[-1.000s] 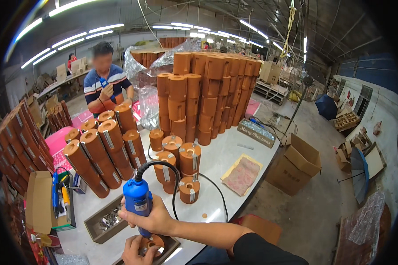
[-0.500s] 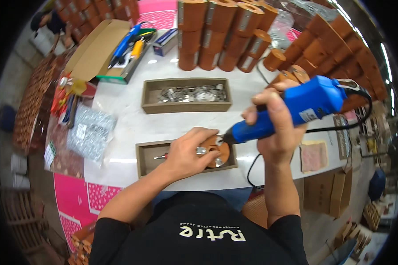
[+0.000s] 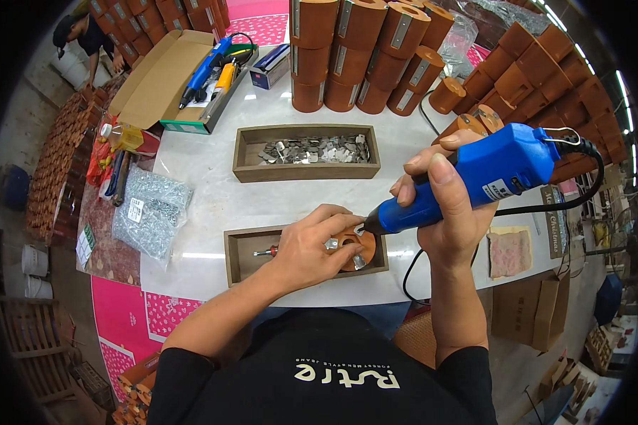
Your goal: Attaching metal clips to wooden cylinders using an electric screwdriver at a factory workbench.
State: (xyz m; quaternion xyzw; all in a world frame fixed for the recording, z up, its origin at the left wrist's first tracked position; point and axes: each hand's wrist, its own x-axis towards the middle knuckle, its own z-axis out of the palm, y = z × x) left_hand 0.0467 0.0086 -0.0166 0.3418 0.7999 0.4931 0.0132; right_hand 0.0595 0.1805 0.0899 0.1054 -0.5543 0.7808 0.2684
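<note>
My left hand [image 3: 308, 249] is closed around the edge of a round orange-brown wooden piece [image 3: 366, 246]. The piece has a hole and small metal plates on its top, and is held at the right end of the near wooden tray [image 3: 235, 263]. Wrapped in my right hand [image 3: 452, 205] is a blue electric screwdriver [image 3: 500, 166]. Its black nose slants down to a metal plate on the wooden piece, close to my left fingertips; whether the bit touches a screw is too small to tell. A small hand screwdriver [image 3: 266, 252] lies in the tray beside my left hand.
Beyond stands a wooden tray [image 3: 244, 172] of small metal plates. Stacked brown wooden cylinders [image 3: 344, 64] rise at the back. A bag of screws [image 3: 152, 212] and an open cardboard box [image 3: 152, 78] with tools are at left. The black cord [image 3: 528, 210] and a cloth [image 3: 510, 253] lie at right.
The whole view has shifted slightly. Both hands keep nearly the same pose, with the electric screwdriver's nose still at the wooden piece.
</note>
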